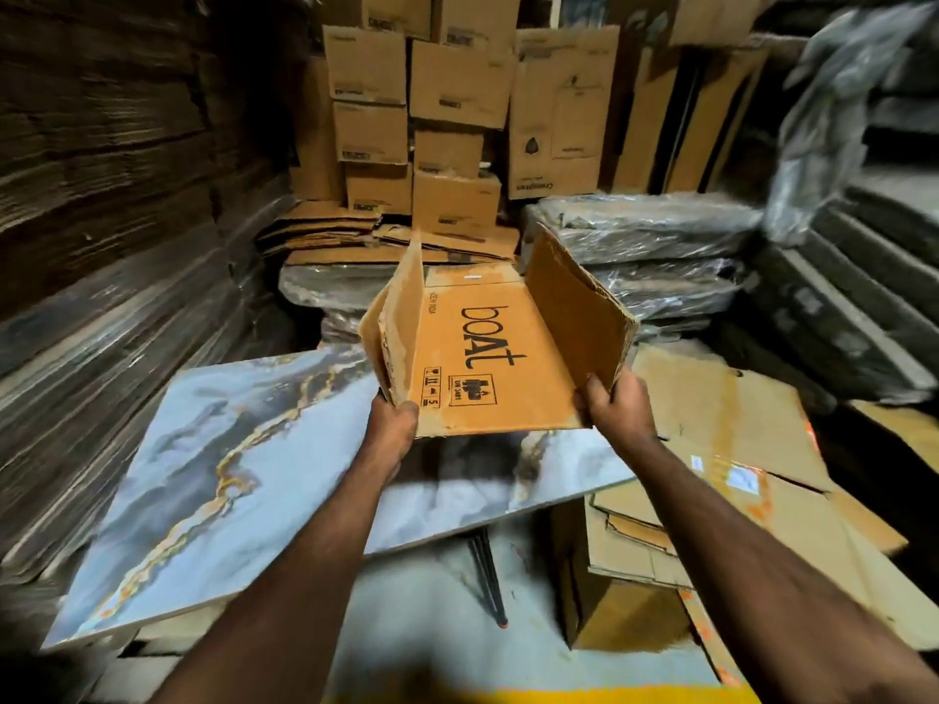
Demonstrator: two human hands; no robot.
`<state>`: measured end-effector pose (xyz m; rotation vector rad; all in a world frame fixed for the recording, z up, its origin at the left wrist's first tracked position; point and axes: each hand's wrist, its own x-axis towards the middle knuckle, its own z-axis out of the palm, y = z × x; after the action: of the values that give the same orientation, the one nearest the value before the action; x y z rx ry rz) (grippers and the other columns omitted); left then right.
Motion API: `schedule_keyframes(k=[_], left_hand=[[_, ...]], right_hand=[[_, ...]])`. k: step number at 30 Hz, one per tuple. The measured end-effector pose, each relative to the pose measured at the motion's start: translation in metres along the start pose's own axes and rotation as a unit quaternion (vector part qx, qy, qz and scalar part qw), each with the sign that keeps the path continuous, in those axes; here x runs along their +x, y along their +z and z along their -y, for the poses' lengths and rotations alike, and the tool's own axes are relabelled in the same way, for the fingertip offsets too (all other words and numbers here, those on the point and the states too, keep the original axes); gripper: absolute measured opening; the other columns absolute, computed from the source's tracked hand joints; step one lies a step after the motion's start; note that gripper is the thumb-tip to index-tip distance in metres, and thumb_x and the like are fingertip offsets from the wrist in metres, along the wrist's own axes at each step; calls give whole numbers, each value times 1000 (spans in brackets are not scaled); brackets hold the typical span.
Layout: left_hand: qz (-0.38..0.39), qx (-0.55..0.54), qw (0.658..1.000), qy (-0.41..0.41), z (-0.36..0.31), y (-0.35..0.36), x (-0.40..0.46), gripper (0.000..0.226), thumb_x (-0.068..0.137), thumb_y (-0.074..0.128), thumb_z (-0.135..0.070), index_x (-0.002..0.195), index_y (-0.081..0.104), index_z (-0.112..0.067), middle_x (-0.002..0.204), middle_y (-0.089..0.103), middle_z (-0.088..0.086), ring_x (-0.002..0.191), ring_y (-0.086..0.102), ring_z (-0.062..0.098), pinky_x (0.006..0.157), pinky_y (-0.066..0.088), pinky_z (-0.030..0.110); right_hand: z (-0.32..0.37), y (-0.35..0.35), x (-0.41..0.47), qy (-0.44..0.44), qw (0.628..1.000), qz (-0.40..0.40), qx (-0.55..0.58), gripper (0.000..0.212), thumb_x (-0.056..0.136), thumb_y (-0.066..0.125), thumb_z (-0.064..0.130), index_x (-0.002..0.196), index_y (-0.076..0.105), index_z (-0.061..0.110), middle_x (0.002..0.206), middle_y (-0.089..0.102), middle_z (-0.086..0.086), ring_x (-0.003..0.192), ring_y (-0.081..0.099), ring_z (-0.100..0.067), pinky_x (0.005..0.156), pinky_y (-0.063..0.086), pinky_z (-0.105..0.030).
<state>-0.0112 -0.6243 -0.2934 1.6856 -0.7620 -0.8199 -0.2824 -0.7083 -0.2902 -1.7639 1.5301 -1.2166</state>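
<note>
A flattened brown cardboard box (488, 358) printed with "boAt" hangs in front of me above a marble-patterned slab (213, 459). Its two side flaps stand up, one on the left and one on the right. My left hand (394, 424) grips the box at its near left corner, fingers curled under the edge. At the near right corner my right hand (617, 403) holds the bottom of the raised right flap. The box tilts slightly away from me.
Stacked cardboard boxes (457, 94) fill the back wall. Plastic-wrapped bundles (645, 246) lie behind and to the right. Flattened cartons (737, 449) are piled at the right. Tall stacks of flat cardboard (101, 195) line the left. A thin black leg (488, 576) stands under the slab.
</note>
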Motion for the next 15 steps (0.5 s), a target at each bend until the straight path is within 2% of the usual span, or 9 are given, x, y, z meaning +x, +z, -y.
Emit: schedule_keyframes(k=[2,4,8,10,13,15], left_hand=[[21,11,1000,12,-8,40,6,44,89,47,-2,133,55,-5,121,65,14,107,61,32,88,51,33],[43,23,998,29,-15,87,14,43,89,46,0,131,56,-3,120,65,16,101,60,29,80,46,28],[101,43,993,47,-34,189,26,43,90,44,4,131,55,-2,113,63,11,93,56,23,65,46,23],[128,62,989,47,-42,242,37,41,91,47,0,131,55,-2,119,64,10,97,59,25,74,49,25],[152,89,984,26,-53,314,51,40,94,49,-7,133,51,1,126,61,13,108,59,30,91,48,33],[167,94,981,11,-60,358,55,43,96,50,-10,136,45,3,130,57,16,116,56,33,94,45,32]], right_hand=[[-30,-22,12,10,1000,-22,-8,5,96,54,19,100,53,16,82,67,-11,65,66,-29,52,52,-33],[-60,-48,26,15,998,-49,-22,13,97,53,22,106,54,13,79,66,-9,62,66,-29,50,54,-37],[-120,-107,63,29,994,-95,-40,28,95,54,27,117,55,11,94,69,-13,78,66,-32,65,57,-46],[-150,-138,83,28,991,-122,-55,32,94,54,28,119,58,8,98,69,-13,82,65,-31,70,56,-48],[-189,-177,112,37,986,-148,-74,38,91,51,34,118,57,8,96,68,-14,81,64,-33,69,55,-48],[-213,-200,130,57,983,-155,-82,37,92,54,32,119,57,8,96,68,-16,81,63,-36,70,54,-49]])
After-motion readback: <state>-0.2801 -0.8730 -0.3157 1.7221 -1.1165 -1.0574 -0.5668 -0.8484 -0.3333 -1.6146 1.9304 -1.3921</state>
